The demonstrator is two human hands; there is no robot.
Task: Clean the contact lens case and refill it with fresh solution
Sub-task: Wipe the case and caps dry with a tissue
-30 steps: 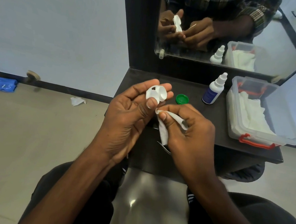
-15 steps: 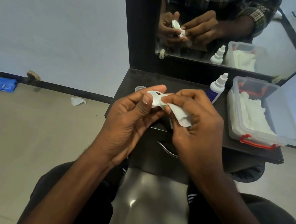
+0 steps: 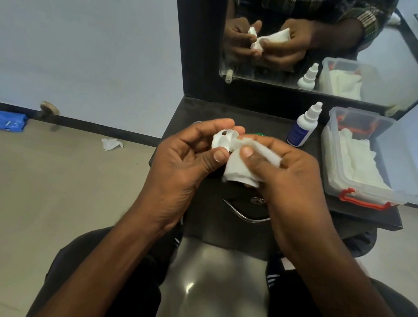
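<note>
My left hand (image 3: 189,161) pinches a white contact lens case (image 3: 221,140) between thumb and fingers, above the dark table's near edge. My right hand (image 3: 288,176) grips a white tissue (image 3: 237,168), whose upper part is pressed against the case's right side. A green cap (image 3: 257,134) peeks out on the table just behind my fingers. A white solution bottle with a dark blue label (image 3: 302,127) stands upright at the back, to the right of my hands.
A clear plastic box with red latches (image 3: 405,177) holds white tissues at the table's right. A mirror (image 3: 341,43) rises behind the dark table (image 3: 365,217). A drawer handle (image 3: 246,214) sits below my hands. A crumpled tissue (image 3: 111,144) and a blue packet (image 3: 6,120) lie on the floor to the left.
My right hand brought the tissue up from below the case and against it. The tissue now shows spread wider under my right thumb. The left hand has tilted the case slightly.
</note>
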